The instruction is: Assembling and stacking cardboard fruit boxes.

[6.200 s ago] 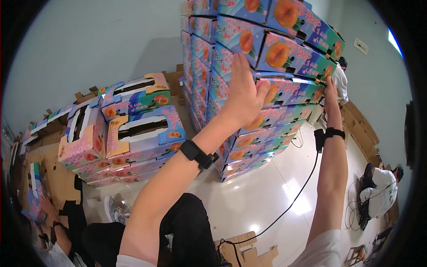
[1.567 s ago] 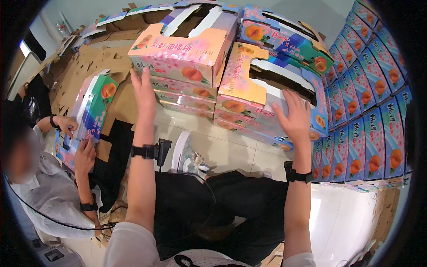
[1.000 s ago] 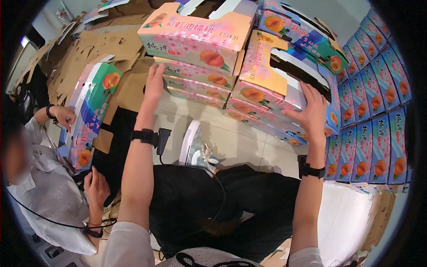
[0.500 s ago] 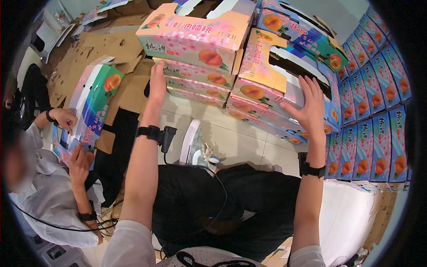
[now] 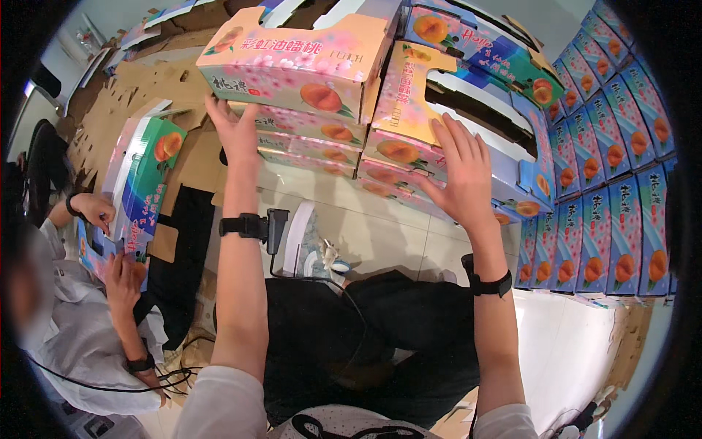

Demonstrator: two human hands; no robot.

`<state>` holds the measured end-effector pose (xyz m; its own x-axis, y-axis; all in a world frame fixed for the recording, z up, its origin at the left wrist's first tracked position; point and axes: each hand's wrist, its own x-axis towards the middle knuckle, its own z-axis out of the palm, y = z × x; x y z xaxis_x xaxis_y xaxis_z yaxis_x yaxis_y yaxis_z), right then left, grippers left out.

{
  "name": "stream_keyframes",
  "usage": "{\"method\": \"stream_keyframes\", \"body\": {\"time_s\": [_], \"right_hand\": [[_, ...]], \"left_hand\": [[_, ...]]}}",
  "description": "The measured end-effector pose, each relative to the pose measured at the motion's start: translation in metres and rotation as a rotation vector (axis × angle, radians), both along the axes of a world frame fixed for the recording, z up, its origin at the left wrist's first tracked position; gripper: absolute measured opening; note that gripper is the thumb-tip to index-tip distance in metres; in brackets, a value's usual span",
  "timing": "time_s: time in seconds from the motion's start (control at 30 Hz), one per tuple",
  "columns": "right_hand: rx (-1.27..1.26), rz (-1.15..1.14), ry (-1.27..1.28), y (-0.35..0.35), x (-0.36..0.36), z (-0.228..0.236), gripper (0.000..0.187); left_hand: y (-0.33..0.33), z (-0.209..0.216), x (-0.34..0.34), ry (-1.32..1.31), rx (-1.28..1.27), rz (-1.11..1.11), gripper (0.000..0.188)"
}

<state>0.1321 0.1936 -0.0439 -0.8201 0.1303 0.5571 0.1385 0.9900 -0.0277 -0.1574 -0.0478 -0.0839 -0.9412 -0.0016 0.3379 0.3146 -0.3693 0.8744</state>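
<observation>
My left hand (image 5: pixel 235 128) is at the lower left corner of a pink and orange peach carton (image 5: pixel 292 80), which tops a stack of similar cartons. Its thumb and fingers are spread, with the fingertips partly hidden at the carton's edge; whether they touch it I cannot tell. My right hand (image 5: pixel 462 172) lies on the near side of a second peach carton (image 5: pixel 402 121), to the right, fingers stretched toward its dark top opening. Neither hand grips anything. Behind that carton stands a blue and green one (image 5: pixel 482 44), its side printed with peaches.
Blue peach cartons (image 5: pixel 607 205) form a tall stacked wall at the right. On the left, a co-worker's hands (image 5: pixel 121 282) work on a blue-green carton (image 5: pixel 142 183). Flattened brown cardboard (image 5: pixel 131 88) lies beyond. A cable (image 5: pixel 362 314) runs from my left wristband across my lap.
The cartons sit further left in the picture. My right hand has shifted left along the right-hand carton. My left thumb has spread away from its fingers at the stack's left end.
</observation>
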Motion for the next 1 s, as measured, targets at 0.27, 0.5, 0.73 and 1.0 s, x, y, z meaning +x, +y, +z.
{"method": "stream_keyframes", "body": {"time_s": [0.27, 0.5, 0.73, 1.0], "right_hand": [[-0.036, 0.018, -0.007, 0.001, 0.001, -0.001, 0.088], [-0.059, 0.009, -0.015, 0.0, 0.004, -0.001, 0.089], [-0.08, 0.0, -0.029, -0.005, 0.003, 0.004, 0.088], [-0.109, -0.003, 0.192, 0.024, 0.021, 0.026, 0.09]], "left_hand": [[-0.005, -0.003, -0.001, 0.053, -0.082, -0.031, 0.077], [-0.008, 0.007, 0.001, -0.065, -0.042, -0.063, 0.065], [0.003, 0.034, 0.021, -0.005, -0.036, 0.112, 0.072], [0.018, 0.064, 0.065, 0.821, -0.965, 0.396, 0.058]]}}
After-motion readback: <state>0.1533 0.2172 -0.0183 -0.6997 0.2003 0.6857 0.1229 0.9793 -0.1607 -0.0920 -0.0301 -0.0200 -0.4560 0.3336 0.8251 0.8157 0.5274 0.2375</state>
